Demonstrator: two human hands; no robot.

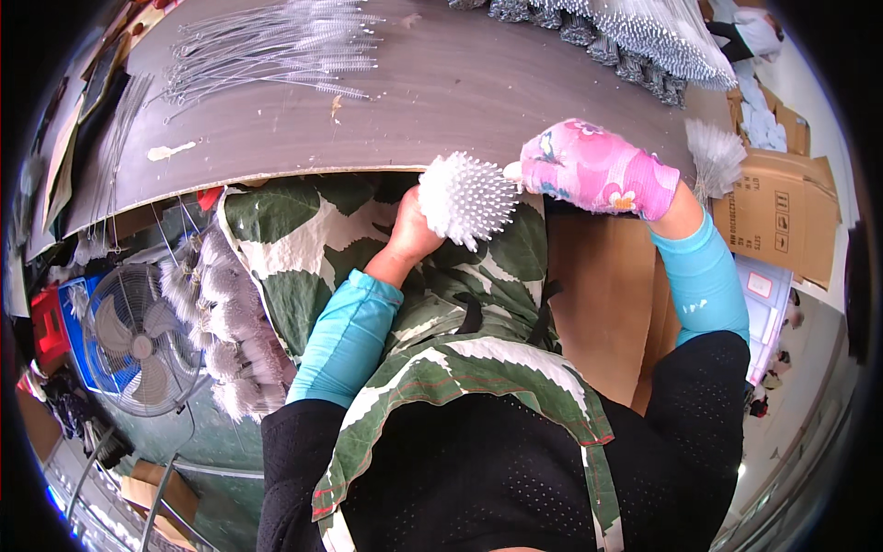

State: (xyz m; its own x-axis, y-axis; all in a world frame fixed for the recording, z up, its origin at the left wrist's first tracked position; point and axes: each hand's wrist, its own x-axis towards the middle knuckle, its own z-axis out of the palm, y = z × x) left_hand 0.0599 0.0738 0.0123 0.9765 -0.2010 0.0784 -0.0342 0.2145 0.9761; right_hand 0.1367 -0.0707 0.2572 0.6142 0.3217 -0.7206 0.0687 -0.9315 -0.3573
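Nearest, the camouflage apron (285,225) was spread, and just beyond its folds the bundle (467,200) of fine white brushes was held at the near edge of the counter (395,120), its packed tips turned upward. It was grasped from its 8 o'clock side by the bare left hand (414,230), whose fingers were curled partly out of sight behind it. Close by at 3 o'clock, the right hand (589,168) was covered in pink flowered cloth; whether its fingers were clenched or released could not be told, nor whether the bundle was touched.

For good handling, it was judged, a snug, even grip was needed on the left, so that no brush was let slip and no bristles were crushed. Gloved pressure was best applied lightly and broadly, and uneven tips were best looked for around the whole rim.

Farther off, loose brushes (276,46) were scattered at 10 o'clock from the bundle, and a thick stack (635,41) was piled between 1 and 2 o'clock.
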